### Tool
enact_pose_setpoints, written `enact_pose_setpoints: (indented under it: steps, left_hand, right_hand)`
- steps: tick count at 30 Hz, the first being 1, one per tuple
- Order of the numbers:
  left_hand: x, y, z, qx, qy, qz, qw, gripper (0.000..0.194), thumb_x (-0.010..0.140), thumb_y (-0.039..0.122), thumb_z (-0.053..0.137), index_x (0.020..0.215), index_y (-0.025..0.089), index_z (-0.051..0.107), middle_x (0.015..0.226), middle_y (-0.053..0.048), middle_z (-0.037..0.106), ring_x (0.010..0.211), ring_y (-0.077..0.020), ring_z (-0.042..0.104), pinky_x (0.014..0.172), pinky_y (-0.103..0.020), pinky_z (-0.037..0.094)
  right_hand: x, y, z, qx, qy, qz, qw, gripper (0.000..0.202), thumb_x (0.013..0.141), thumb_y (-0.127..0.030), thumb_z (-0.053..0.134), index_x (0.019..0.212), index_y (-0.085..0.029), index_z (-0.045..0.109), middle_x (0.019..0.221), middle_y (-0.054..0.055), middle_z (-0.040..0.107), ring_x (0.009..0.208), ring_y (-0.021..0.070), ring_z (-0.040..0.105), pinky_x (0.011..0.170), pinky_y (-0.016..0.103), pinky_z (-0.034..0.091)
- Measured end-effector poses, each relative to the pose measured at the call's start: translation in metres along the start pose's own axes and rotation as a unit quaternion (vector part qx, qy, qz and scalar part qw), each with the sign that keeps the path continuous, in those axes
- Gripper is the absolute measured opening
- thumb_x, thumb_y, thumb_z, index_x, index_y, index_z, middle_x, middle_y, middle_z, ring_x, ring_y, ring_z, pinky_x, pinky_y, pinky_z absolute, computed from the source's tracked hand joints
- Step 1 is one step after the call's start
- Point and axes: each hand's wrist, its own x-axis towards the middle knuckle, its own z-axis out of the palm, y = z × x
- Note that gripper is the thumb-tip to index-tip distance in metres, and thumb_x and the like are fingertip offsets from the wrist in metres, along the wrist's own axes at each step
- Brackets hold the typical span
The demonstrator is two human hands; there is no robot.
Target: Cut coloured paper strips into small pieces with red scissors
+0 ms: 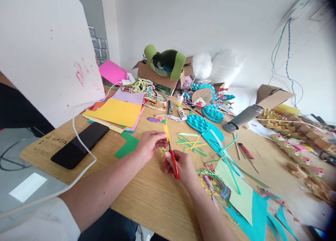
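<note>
Near the middle of the table, my left hand point(151, 143) pinches a narrow strip of yellow paper point(166, 128) that sticks up past the fingertips. My right hand point(181, 165) is closed around the red handles of a pair of scissors point(174, 165). The blades point up at the yellow strip beside my left fingertips; how far apart they are is hard to make out. Small yellow and green paper scraps point(163, 150) lie just beneath. To the right are thin green and yellow paper strips point(193, 143). A purple paper cutout point(154, 119) lies beyond my hands.
Stacked coloured paper point(115, 113) and a black phone point(80, 144) lie left, with a white cable point(75, 125) running across. A grey bottle point(244, 117) rests at right. Paper shreds point(214, 188) are near my right forearm. A cardboard box point(157, 74) stands behind.
</note>
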Motion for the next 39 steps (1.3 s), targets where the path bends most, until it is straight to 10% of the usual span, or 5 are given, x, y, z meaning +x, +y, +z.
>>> enact_pose_setpoints:
  steps: [39]
  left_hand:
    - [-0.0003, 0.001, 0.0012, -0.004, 0.011, -0.004, 1.0, 0.015, 0.057, 0.012, 0.076, 0.068, 0.008, 0.068, 0.062, -0.006, 0.067, 0.053, -0.0132, 0.063, 0.059, -0.026, 0.053]
  right_hand:
    - [0.0011, -0.0003, -0.0012, 0.004, 0.017, 0.013, 1.0, 0.051, 0.063, -0.063, 0.07, 0.057, -0.018, 0.047, 0.047, 0.0, 0.059, 0.032, 0.0107, 0.051, 0.031, 0.019, 0.032]
